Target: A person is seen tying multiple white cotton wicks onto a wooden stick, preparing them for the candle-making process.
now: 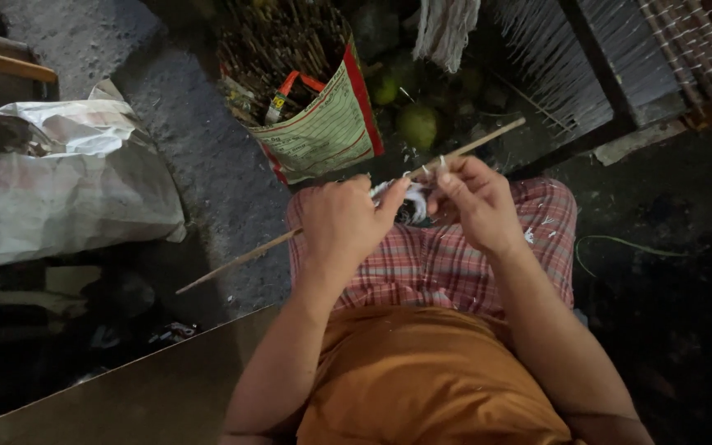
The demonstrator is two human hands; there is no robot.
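A long thin wooden stick [236, 262] runs slantwise from lower left to upper right across my lap. My left hand [341, 222] is closed around its middle. My right hand [475, 198] pinches the stick further right, with white string or fibre [409, 196] bunched between the two hands. Whether the string is wound on the stick I cannot tell. Both hands rest above my knees, which are covered by a red checked cloth [430, 264].
A green woven sack [323, 132] full of thin sticks stands ahead. A white plastic sack [59, 185] lies at left on the concrete floor. Green round fruits [418, 124] sit behind the hands. A loom-like frame with strings [554, 66] is at upper right. A flat board [150, 387] lies at lower left.
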